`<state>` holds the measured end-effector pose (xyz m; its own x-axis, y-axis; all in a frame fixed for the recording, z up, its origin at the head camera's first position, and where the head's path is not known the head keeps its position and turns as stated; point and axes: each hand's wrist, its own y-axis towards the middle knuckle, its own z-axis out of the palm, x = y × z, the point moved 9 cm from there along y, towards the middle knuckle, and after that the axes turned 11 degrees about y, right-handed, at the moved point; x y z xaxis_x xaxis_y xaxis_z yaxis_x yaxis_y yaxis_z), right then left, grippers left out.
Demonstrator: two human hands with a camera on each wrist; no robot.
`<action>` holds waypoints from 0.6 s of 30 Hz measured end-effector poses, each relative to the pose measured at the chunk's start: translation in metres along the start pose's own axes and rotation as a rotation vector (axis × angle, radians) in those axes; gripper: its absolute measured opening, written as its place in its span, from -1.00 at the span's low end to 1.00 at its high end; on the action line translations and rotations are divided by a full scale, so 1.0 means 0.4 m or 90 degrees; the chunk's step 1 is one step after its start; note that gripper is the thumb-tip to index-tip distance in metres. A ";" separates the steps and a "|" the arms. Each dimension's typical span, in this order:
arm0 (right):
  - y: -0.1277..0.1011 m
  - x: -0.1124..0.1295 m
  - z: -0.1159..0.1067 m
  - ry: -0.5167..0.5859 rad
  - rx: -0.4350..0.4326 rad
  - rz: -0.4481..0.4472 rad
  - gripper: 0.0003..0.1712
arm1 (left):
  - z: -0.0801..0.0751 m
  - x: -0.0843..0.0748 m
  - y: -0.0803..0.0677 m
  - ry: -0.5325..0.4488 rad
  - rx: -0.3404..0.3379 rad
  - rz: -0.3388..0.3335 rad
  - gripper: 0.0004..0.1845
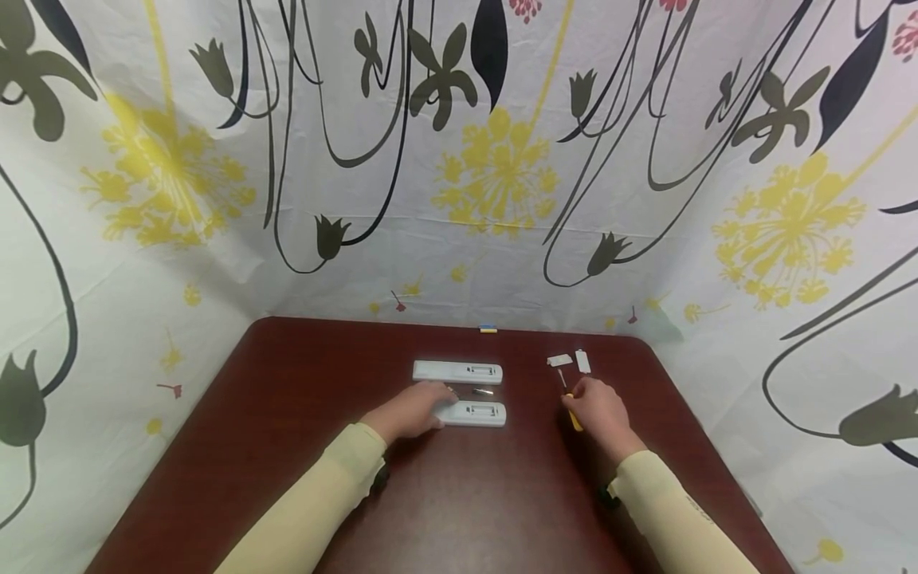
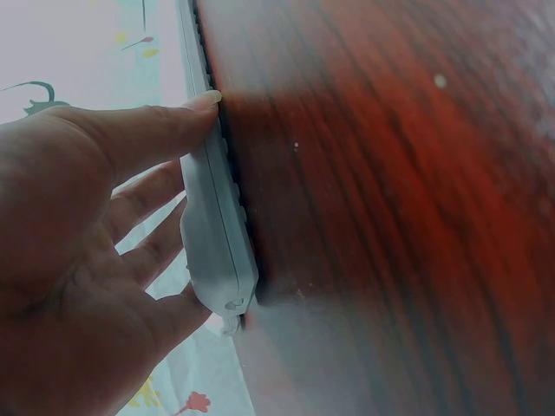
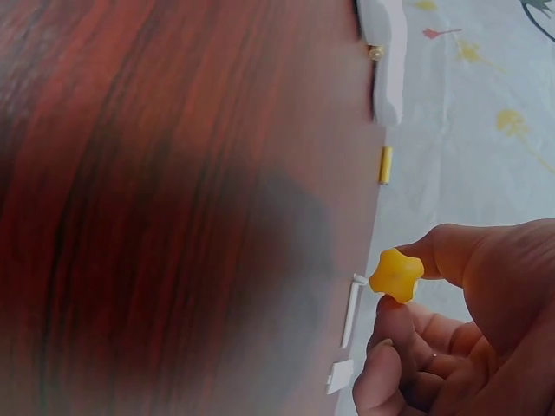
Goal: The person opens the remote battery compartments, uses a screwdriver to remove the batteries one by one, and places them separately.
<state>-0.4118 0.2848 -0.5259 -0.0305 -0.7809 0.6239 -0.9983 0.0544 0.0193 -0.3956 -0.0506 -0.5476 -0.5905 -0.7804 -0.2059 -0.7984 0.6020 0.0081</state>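
Note:
A white remote control (image 1: 476, 414) lies on the table with its back up and its battery compartment uncovered. My left hand (image 1: 410, 408) grips its left end; the left wrist view shows the thumb on the near edge of the remote and fingers on the far side. My right hand (image 1: 604, 413) pinches a screwdriver (image 1: 575, 419) by its yellow handle, the shaft pointing away toward the back of the table. Seen end-on in the right wrist view, the yellow handle (image 3: 397, 276) sits between thumb and fingers.
Behind the held remote lies a second white remote (image 1: 445, 371), also uncovered. A small shiny piece (image 1: 483, 391) lies between them. Two white covers (image 1: 559, 360) lie past the screwdriver tip. A blue-and-yellow item (image 1: 488, 328) sits at the far table edge, before a patterned cloth.

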 end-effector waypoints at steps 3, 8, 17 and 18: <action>0.004 -0.010 0.007 0.005 0.011 0.008 -0.70 | 0.001 0.001 0.000 0.001 0.003 -0.003 -0.52; 0.033 -0.055 0.028 0.021 0.027 -0.017 -0.62 | 0.002 0.001 0.001 -0.001 0.001 -0.005 -0.52; 0.009 -0.022 0.023 -0.017 0.019 0.007 -0.61 | 0.001 0.002 0.001 -0.006 -0.002 -0.003 -0.53; 0.008 -0.022 0.025 -0.020 0.020 0.010 -0.60 | 0.002 0.003 0.000 -0.008 -0.001 -0.005 -0.53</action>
<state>-0.4151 0.2858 -0.5392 -0.0476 -0.7993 0.5991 -0.9987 0.0475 -0.0160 -0.3963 -0.0512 -0.5485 -0.5830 -0.7826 -0.2182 -0.8029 0.5961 0.0074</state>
